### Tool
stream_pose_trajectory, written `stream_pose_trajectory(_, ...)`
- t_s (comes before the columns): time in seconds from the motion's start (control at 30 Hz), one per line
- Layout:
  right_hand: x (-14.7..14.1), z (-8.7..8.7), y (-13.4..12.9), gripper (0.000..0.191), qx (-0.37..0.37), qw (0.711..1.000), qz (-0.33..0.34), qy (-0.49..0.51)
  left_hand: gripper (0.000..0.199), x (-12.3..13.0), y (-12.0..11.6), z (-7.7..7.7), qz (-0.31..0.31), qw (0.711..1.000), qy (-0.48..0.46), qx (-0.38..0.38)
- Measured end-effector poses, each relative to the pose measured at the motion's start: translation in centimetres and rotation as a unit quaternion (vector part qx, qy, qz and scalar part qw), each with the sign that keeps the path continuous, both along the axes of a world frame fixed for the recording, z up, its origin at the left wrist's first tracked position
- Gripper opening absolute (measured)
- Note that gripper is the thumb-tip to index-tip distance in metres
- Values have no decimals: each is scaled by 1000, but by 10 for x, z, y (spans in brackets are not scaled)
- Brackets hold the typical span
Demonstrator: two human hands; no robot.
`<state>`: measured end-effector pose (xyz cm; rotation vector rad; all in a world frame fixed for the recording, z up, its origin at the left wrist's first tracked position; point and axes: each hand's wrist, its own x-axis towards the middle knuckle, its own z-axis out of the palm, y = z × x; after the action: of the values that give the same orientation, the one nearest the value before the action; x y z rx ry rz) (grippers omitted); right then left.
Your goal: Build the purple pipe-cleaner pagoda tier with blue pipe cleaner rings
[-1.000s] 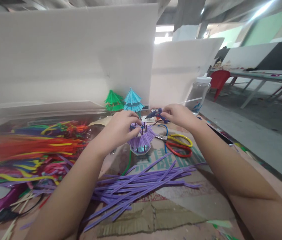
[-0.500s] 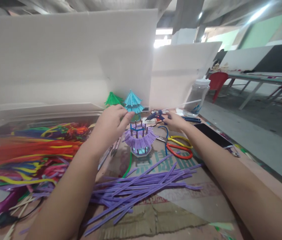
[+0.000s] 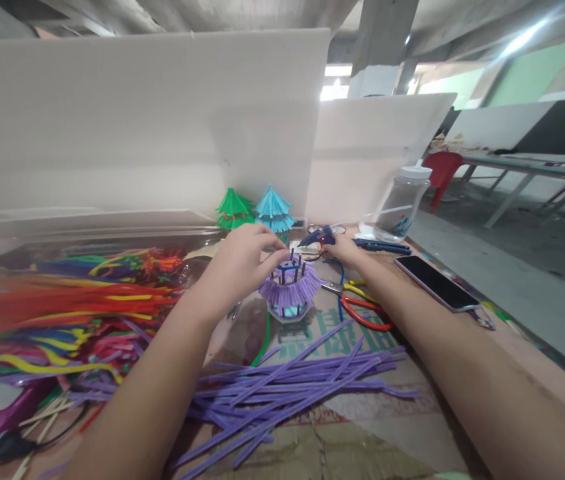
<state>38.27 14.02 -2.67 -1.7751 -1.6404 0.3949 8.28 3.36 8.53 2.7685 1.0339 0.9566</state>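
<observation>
A small round purple model point(image 3: 289, 290) with dark upright posts and a blue ring at its top stands on the cardboard. My left hand point(image 3: 257, 257) is at its upper left, thumb and fingers bent towards each other near the posts; whether anything is between the fingertips is too small to tell. Behind the model on the right, my right hand point(image 3: 339, 247) is closed on the handle of a dark blue glue gun point(image 3: 318, 236), whose nozzle points left. Scissors point(image 3: 362, 308) with red and yellow handles lie beside the model, partly under my right forearm.
Purple strips point(image 3: 287, 393) lie in front. Colourful strips point(image 3: 62, 300) are heaped at left. Green point(image 3: 235, 208) and light blue point(image 3: 273, 205) pagoda models stand behind. A phone point(image 3: 437, 283), pliers point(image 3: 382, 247) and a bottle point(image 3: 402, 203) are at right.
The view has shifted slightly, moving most things right and down in the picture. My left hand is now closer to the model's top posts. The glue gun remains in my right hand.
</observation>
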Motion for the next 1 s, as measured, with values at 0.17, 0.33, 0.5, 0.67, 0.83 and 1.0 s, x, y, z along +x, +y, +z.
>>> stream_pose_trajectory(0.17, 2, 28, -12, 21, 21, 999, -22, 12, 21, 2, 0, -4, -11, 1000, 18, 21)
stream_pose_trajectory(0.33, -5, 63, -49, 38, 47, 997, -10, 63, 25, 11, -2, -9, -15, 997, 63, 45)
stream_pose_trajectory(0.5, -17, 87, -92, 36, 128, 959, 150, 202, 22, 18, -7, -15, 7, 993, 97, 61)
stream_pose_trajectory(0.67, -7, 98, -114, 28, 92, 964, 224, 114, 18, 17, -8, -14, 21, 992, 104, 70)
stream_pose_trajectory(0.83, 6, 102, -123, 35, 63, 966, 248, 41, 18, 14, -5, -13, 25, 992, 107, 67)
stream_pose_trajectory(1.0, -1, 106, -130, 34, 14, 954, 285, 87, 20, 15, -4, -12, 32, 991, 109, 65)
